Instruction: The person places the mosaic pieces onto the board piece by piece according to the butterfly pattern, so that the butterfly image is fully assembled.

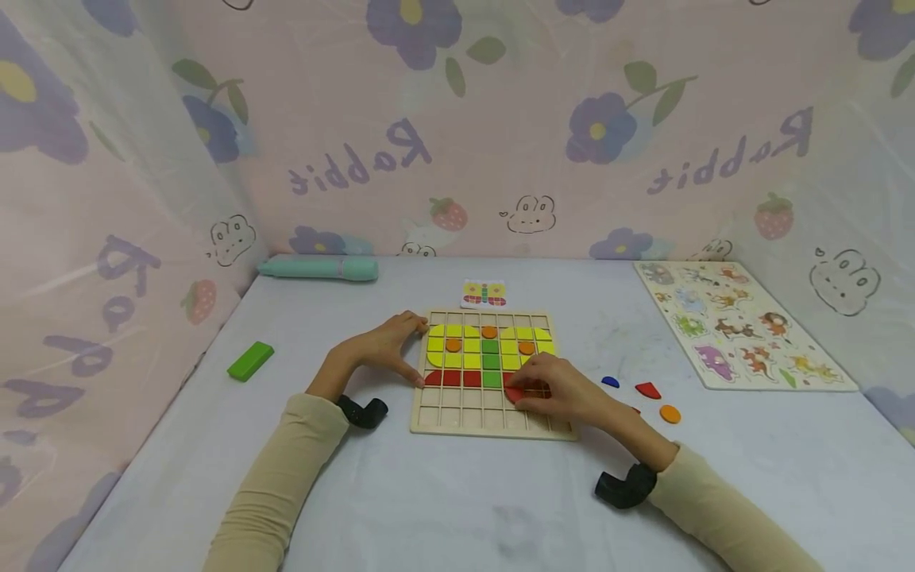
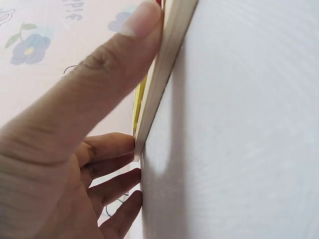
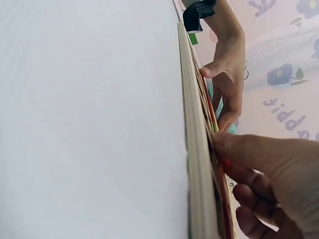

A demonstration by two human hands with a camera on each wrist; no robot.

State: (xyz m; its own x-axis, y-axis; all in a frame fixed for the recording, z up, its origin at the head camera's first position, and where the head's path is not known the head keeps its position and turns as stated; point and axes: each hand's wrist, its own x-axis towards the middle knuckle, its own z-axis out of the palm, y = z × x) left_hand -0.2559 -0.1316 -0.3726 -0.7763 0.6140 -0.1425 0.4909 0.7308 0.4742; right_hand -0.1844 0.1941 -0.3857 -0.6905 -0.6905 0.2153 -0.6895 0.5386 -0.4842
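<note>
A wooden grid board (image 1: 465, 417) lies on the table, with yellow, green, red and orange pieces set in its squares. My left hand (image 1: 382, 349) steadies the board's left side. In the left wrist view its thumb (image 2: 99, 64) touches the board's edge (image 2: 164, 64), and the other fingers spread along the far end. Over the right half of the board, my right hand (image 1: 565, 389) pinches a red piece (image 1: 513, 393) between thumb and fingers, beside the green column (image 1: 490, 361). The right wrist view shows the red piece (image 3: 225, 164) low against the board; its full shape is hidden.
Right of the board lie a blue piece (image 1: 610, 382), a red piece (image 1: 648, 390) and an orange disc (image 1: 670, 414). Behind stands a butterfly pattern card (image 1: 484, 293). An animal puzzle board (image 1: 743, 326), a green block (image 1: 251, 361) and a teal tube-shaped object (image 1: 318, 268) lie farther out.
</note>
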